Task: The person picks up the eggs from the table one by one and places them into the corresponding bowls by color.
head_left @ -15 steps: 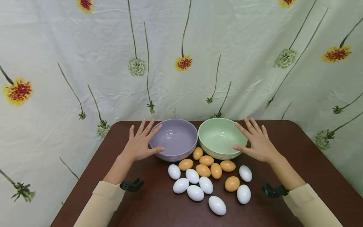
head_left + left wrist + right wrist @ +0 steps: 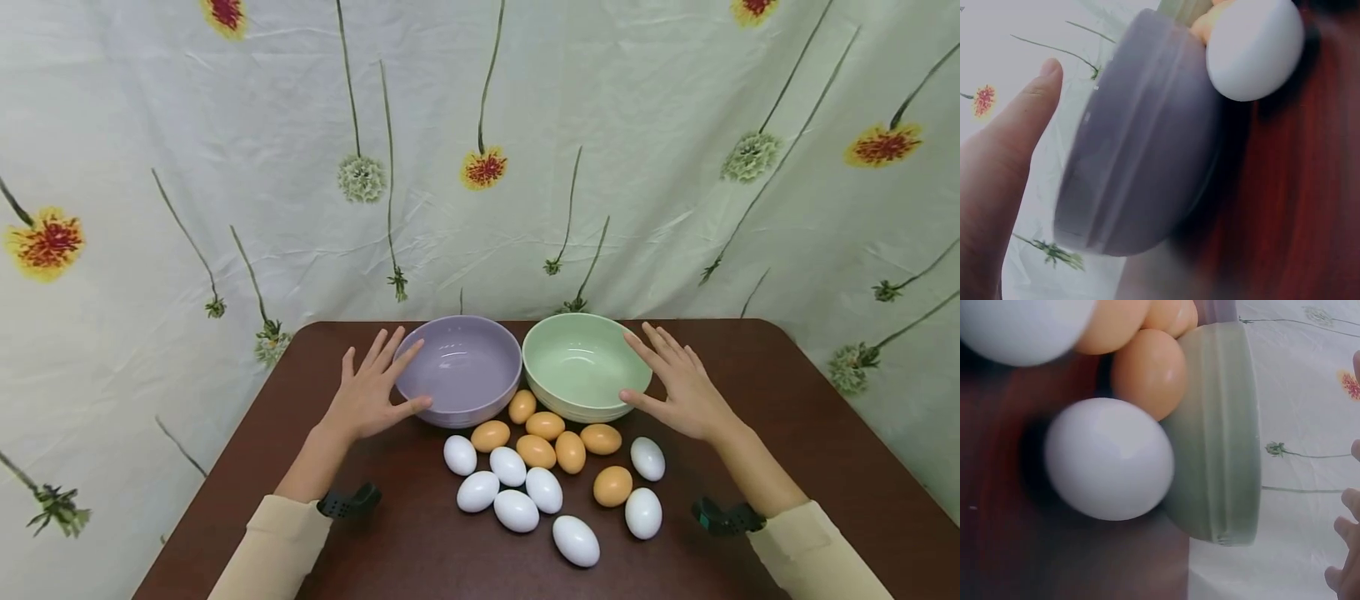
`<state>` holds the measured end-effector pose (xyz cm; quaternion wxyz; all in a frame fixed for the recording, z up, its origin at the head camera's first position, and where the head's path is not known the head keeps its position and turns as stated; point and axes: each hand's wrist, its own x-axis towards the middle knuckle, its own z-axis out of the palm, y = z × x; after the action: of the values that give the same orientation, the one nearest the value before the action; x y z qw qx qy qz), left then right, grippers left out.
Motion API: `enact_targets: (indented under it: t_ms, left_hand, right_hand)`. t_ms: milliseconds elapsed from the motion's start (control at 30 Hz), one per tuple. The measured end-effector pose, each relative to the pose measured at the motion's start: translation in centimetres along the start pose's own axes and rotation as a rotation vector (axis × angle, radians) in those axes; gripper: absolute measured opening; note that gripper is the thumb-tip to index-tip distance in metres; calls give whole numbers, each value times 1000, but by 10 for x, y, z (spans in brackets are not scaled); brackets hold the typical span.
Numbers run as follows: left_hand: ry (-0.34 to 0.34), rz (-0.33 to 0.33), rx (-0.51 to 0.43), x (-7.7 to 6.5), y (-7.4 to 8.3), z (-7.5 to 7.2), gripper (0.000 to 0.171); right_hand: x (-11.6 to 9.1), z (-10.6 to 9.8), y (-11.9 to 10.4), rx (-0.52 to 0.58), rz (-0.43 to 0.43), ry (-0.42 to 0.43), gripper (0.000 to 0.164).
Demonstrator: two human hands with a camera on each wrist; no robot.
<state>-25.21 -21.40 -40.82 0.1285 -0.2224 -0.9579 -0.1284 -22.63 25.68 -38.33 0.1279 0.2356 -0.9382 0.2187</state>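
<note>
Eggs (image 2: 544, 490) lie on the bench (image 2: 420, 550) at six o'clock from the purple bowl (image 2: 465, 367) and green bowl (image 2: 581, 367); your left hand (image 2: 363, 396) and right hand (image 2: 686, 398) spread wide, holding nothing; pinch softly, lest one roll.

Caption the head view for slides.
Left hand spread near round purple bowl, right hand near round green bowl; white eggs, brown eggs in front.

Beyond the far edge of your dark brown tabletop (image 2: 427, 550), you see a pale cloth (image 2: 285, 125) hanging, printed with long-stemmed flowers (image 2: 483, 168)
</note>
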Motion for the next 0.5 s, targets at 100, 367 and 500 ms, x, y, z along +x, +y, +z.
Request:
enact_targets:
  t_ms: [100, 367, 500]
  left_hand:
    - [27, -1, -31, -5, -2, 7, 91]
    - [66, -53, -184, -9, -7, 22, 94]
    - [82, -73, -266, -9, -8, 29, 94]
  right_hand:
    - [-6, 4, 2, 54, 4, 10, 78]
    - [-30, 17, 10, 276, 74, 74, 66]
    - [-43, 24, 14, 342, 97, 114, 61]
